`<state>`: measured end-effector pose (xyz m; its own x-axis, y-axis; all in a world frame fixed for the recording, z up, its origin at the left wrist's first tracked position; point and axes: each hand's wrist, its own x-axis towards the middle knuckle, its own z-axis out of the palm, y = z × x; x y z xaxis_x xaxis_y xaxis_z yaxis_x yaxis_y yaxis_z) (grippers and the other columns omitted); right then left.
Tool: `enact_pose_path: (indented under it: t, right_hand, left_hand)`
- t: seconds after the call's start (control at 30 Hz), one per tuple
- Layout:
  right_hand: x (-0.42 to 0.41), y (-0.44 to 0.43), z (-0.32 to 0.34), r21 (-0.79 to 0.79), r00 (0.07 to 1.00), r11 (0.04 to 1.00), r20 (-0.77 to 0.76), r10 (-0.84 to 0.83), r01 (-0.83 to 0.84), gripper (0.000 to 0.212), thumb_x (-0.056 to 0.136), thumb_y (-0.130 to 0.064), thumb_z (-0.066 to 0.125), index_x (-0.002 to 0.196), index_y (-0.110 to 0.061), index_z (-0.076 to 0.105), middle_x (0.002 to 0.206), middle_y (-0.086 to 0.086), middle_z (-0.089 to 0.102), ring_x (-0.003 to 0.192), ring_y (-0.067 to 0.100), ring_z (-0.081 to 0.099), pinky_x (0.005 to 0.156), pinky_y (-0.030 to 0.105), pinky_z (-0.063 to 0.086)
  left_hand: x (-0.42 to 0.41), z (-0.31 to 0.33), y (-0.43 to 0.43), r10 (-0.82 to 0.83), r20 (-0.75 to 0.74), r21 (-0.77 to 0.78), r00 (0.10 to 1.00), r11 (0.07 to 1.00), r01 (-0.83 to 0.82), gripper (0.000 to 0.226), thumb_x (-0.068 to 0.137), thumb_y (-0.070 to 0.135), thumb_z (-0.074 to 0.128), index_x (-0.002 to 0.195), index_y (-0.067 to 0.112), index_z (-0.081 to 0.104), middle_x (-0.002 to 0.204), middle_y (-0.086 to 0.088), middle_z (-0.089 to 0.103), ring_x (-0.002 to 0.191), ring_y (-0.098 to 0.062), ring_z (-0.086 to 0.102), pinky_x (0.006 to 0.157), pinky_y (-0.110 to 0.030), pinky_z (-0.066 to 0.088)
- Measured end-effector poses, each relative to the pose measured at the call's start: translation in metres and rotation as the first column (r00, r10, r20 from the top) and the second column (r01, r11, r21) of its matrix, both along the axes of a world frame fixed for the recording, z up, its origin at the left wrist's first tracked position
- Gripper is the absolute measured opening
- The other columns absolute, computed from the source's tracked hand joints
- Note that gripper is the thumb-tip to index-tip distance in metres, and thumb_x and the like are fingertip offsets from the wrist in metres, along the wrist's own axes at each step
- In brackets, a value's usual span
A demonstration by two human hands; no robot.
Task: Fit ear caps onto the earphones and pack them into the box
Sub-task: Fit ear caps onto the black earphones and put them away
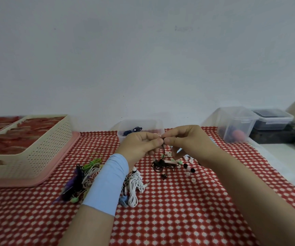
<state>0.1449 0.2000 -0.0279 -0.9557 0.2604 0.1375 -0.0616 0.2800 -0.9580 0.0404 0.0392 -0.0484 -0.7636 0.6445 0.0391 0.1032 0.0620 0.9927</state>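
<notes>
Pinching from both sides, the left hand (139, 144) and the right hand (184, 141) meet fingertip to fingertip on one bud of the black earphone (160, 165). Its cable drops from the pinch to a loose bundle on the checked cloth (169, 201). Both grips are closed on the bud. Whether a cap already sits between the right fingers is hidden.

At far left a cream basket (28, 144) rests on a pink tray (36, 181). Next comes a tangle of coloured earphones (88, 176), partly covered by the blue sleeve (107, 181) on the left forearm. A white set (135, 185) lies just beside the sleeve. Behind the left hand stands the clear box (122, 139), open, with a blue earphone (132, 130) already inside. Right of the black bundle, loose ear caps (187, 174) in white, black and green are scattered under the right wrist. Farther right stand two lidded tubs (235, 123), well apart from the work.

This looks like the fitting step: a cap being seated on the first black bud. Most of the task seems to lie ahead, given the waiting pile. The next move probably calls for a firm push while the left fingers brace the bud. Then the second bud, lying low on the cloth, needs a matching cap before the cable goes into the box.
</notes>
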Motion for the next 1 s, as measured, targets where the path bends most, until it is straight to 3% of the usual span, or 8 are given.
enact_pose_path:
  t: [0.13, 0.2, 0.33, 0.5, 0.6, 0.8, 0.9, 1.0]
  right_hand:
    - [0.001, 0.0, 0.001, 0.122, 1.0, 0.992, 0.02, -0.02, 0.017, 0.012, 0.092, -0.014, 0.074, 0.1, -0.021, 0.079, 0.09, -0.001, 0.078, 0.063, 0.022, 0.07, 0.062, 0.037, 0.064]
    - [-0.001, 0.009, 0.002, 0.225, 0.995, 0.974, 0.092, -0.024, 0.003, 0.02, 0.092, -0.018, 0.074, 0.11, -0.03, 0.073, 0.096, -0.007, 0.076, 0.067, 0.018, 0.074, 0.057, 0.029, 0.061]
    - [0.0, 0.038, 0.004, 0.585, 0.954, 0.811, 0.244, -0.175, -0.001, 0.015, 0.093, -0.017, 0.072, 0.1, -0.029, 0.076, 0.106, -0.011, 0.073, 0.069, 0.008, 0.07, 0.061, 0.016, 0.053]
    - [0.002, 0.05, -0.004, 0.658, 0.847, 0.729, 0.484, -0.218, -0.188, 0.011, 0.086, -0.02, 0.077, 0.082, -0.029, 0.082, 0.083, -0.009, 0.077, 0.07, 0.013, 0.073, 0.061, 0.019, 0.052]
    - [-0.005, 0.043, -0.012, 0.717, 0.824, 0.666, 0.494, -0.277, -0.206, 0.012, 0.084, -0.032, 0.079, 0.093, -0.025, 0.083, 0.088, -0.007, 0.077, 0.079, 0.012, 0.071, 0.068, 0.02, 0.049]
    - [-0.012, 0.034, -0.022, 0.709, 0.813, 0.667, 0.517, -0.269, -0.23, 0.016, 0.082, -0.032, 0.081, 0.096, -0.024, 0.083, 0.092, -0.007, 0.077, 0.086, 0.01, 0.07, 0.088, 0.03, 0.059]
    - [-0.012, 0.035, -0.022, 0.684, 0.827, 0.693, 0.512, -0.232, -0.229, 0.01, 0.083, -0.027, 0.081, 0.093, -0.024, 0.083, 0.088, -0.008, 0.077, 0.082, 0.009, 0.071, 0.083, 0.026, 0.06]
    - [-0.007, 0.037, -0.016, 0.655, 0.853, 0.729, 0.482, -0.201, -0.199, 0.006, 0.086, -0.02, 0.078, 0.088, -0.023, 0.083, 0.084, -0.007, 0.078, 0.07, 0.009, 0.073, 0.065, 0.018, 0.057]
  left_hand:
    - [0.002, 0.005, 0.0, 0.045, -0.091, -0.075, 0.995, 0.996, -0.052, 0.017, 0.088, 0.015, 0.071, 0.105, 0.016, 0.073, 0.089, -0.006, 0.077, 0.074, -0.009, 0.066, 0.071, -0.022, 0.054]
    - [0.001, 0.007, -0.002, 0.108, -0.213, -0.133, 0.971, 0.981, -0.138, 0.014, 0.089, 0.017, 0.069, 0.101, 0.023, 0.075, 0.086, 0.005, 0.075, 0.071, -0.002, 0.066, 0.073, -0.018, 0.053]
    - [-0.005, 0.005, -0.009, 0.069, -0.459, -0.432, 0.886, 0.854, -0.291, 0.01, 0.088, 0.029, 0.068, 0.096, 0.03, 0.075, 0.101, 0.01, 0.07, 0.091, -0.005, 0.063, 0.085, -0.024, 0.047]
    - [-0.005, 0.007, -0.013, -0.075, -0.607, -0.634, 0.792, 0.646, -0.425, 0.015, 0.091, 0.032, 0.061, 0.096, 0.026, 0.074, 0.105, 0.005, 0.072, 0.093, -0.018, 0.066, 0.088, -0.033, 0.053]
    - [-0.002, 0.012, -0.012, -0.095, -0.685, -0.6, 0.722, 0.635, -0.486, 0.022, 0.092, 0.034, 0.061, 0.111, 0.029, 0.071, 0.118, 0.001, 0.062, 0.099, -0.02, 0.063, 0.09, -0.036, 0.053]
    - [0.011, 0.017, -0.004, -0.229, -0.63, -0.601, 0.742, 0.748, -0.28, 0.016, 0.085, 0.03, 0.073, 0.101, 0.034, 0.073, 0.115, 0.011, 0.062, 0.098, -0.01, 0.062, 0.092, -0.031, 0.051]
    - [0.016, 0.016, -0.001, -0.313, -0.562, -0.663, 0.765, 0.724, -0.191, 0.017, 0.085, 0.032, 0.072, 0.102, 0.036, 0.073, 0.105, 0.015, 0.065, 0.093, -0.004, 0.06, 0.089, -0.028, 0.051]
    - [0.019, 0.012, 0.004, -0.407, -0.485, -0.738, 0.774, 0.665, -0.113, 0.025, 0.085, 0.033, 0.073, 0.111, 0.034, 0.073, 0.113, 0.014, 0.068, 0.098, -0.006, 0.061, 0.094, -0.026, 0.048]
